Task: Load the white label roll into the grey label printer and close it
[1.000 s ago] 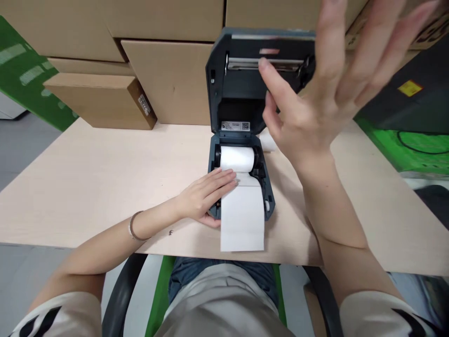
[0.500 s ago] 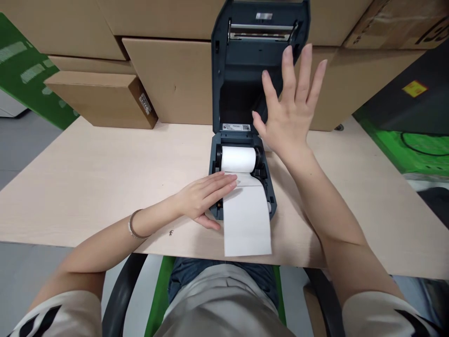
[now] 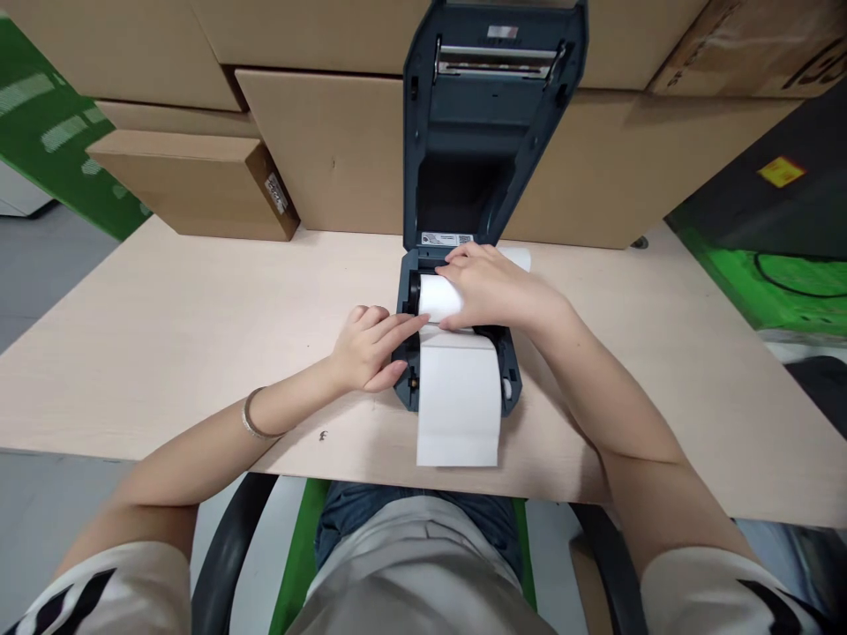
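Note:
A dark label printer (image 3: 405,388) stands on the table with its lid (image 3: 480,115) raised. Inside it lies a white paper roll (image 3: 437,298), and a white paper strip (image 3: 459,401) hangs from the roll over the printer's front. My right hand (image 3: 490,284) is wrapped over the roll's right part, fingers bent around it. My left hand (image 3: 377,346) reaches in from the left, its index finger pointing at the roll's lower left edge and its thumb apart; it grips nothing.
Cardboard boxes (image 3: 324,159) line the back of the table (image 3: 165,353). A flat brown box (image 3: 178,185) sits at the back left. Behind my right hand is another white rolled item (image 3: 518,257). Green and dark crates (image 3: 787,291) are at the right.
My right hand has come down from beside the raised lid onto the roll. The left hand has moved slightly up and left, off the strip. The strip's loose end has shifted up and left.

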A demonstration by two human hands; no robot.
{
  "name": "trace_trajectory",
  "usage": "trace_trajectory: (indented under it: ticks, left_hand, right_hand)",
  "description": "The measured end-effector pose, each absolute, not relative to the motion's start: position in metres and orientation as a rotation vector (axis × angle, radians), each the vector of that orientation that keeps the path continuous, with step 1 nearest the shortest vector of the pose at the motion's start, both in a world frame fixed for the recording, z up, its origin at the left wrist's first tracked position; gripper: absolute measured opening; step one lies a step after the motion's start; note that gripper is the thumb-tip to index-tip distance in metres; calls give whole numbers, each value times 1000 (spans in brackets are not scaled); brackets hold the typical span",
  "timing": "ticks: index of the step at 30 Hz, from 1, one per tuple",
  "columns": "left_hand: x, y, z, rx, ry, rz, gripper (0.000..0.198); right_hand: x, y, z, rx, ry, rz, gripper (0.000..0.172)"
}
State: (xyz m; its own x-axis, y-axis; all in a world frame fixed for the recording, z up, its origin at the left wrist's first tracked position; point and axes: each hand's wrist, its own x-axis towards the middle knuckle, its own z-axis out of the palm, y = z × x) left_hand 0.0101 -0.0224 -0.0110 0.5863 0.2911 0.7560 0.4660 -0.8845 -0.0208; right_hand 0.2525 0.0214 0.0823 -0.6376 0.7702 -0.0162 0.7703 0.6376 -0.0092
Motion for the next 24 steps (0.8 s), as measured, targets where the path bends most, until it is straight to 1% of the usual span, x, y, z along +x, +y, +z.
trace_trajectory:
  ticks: [2,6,10,13,16,19,22,24]
  left_hand:
    - [13,-19,-14,-2742,-595,-1295,60]
    - [17,-12,-19,-2862,-508,-1498,53]
    - [18,-10,-19,-2888,-472,-1539,49]
    - [17,-9,-19,-2893,-432,-1536,45]
    - [17,-9,-19,-2901,-417,-1536,45]
    - [17,-8,-19,-2918,-428,-1523,44]
    - [18,-8,-18,-2918,-425,-1524,44]
    - [19,-7,-17,-2908,-413,-1532,44]
  right_hand:
    - [251,21,80,1313,2824,83,64]
    - [245,20,80,1249,2834,257,50]
    - [247,20,89,1216,2876,329,53]
    - [256,13,106,1251,2965,353,55]
    - [270,-3,130,1364,3051,394,57]
    - [291,-15,152,1544,3036,455,55]
    - [321,-7,159,1731,2962,414,48]
    - [343,11,155,1873,2870,347,49]
